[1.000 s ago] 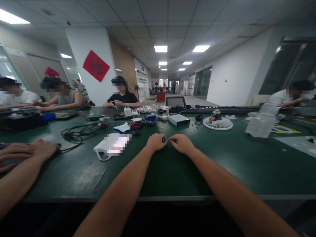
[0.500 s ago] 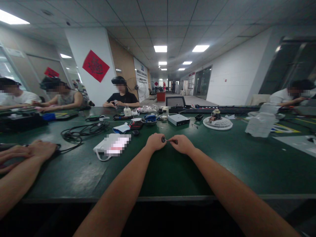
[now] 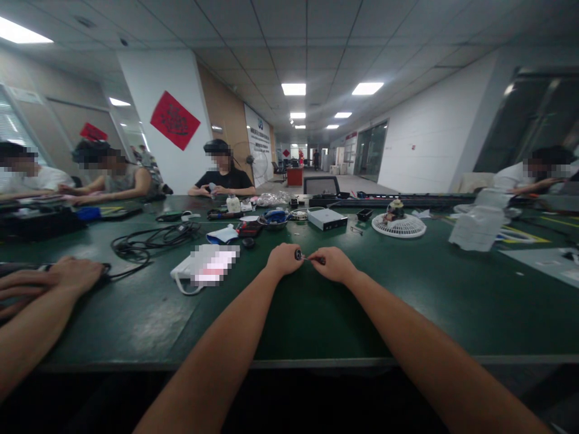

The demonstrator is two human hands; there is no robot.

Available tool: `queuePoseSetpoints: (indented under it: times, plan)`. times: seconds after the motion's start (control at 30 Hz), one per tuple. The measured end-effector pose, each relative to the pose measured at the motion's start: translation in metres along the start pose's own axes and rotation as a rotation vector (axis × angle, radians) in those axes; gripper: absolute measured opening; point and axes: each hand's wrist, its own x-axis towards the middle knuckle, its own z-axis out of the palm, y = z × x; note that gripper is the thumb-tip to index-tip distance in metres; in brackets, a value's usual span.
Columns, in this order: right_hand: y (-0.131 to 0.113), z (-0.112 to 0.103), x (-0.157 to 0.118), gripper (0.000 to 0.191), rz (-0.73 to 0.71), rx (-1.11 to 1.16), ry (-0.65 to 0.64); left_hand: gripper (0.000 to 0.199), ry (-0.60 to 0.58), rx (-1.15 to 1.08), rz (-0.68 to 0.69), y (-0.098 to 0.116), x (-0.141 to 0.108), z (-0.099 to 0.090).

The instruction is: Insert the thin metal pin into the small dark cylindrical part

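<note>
My left hand [image 3: 284,260] is closed around a small dark round part [image 3: 299,255], whose face is turned to the right. Just right of it, my right hand [image 3: 332,263] pinches a thin tool with a dark handle [image 3: 320,260]. The tool's fine tip points left and reaches the round part or stops close to it; which one is too small to tell. Both hands are low over the green table [image 3: 316,319], a short gap apart.
Beyond my hands lie a silver box [image 3: 327,219], a white fan grille [image 3: 398,226] and a small black knob [image 3: 248,243]. A white bag [image 3: 185,269] and black cables [image 3: 149,241] are on the left, near another person's hands [image 3: 72,277]. A translucent container [image 3: 477,226] stands right.
The round part in my left hand has shifted very slightly left. At the far left, the other person's fingers have moved.
</note>
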Motion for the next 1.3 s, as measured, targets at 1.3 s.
queuePoseSetpoints:
  times: [1.3]
  plan:
    - [-0.0059,-0.0007,0.0026,0.028,0.045,-0.005,-0.016,0.026,-0.032,0.029,0.005,0.0044,-0.0003,0.0003]
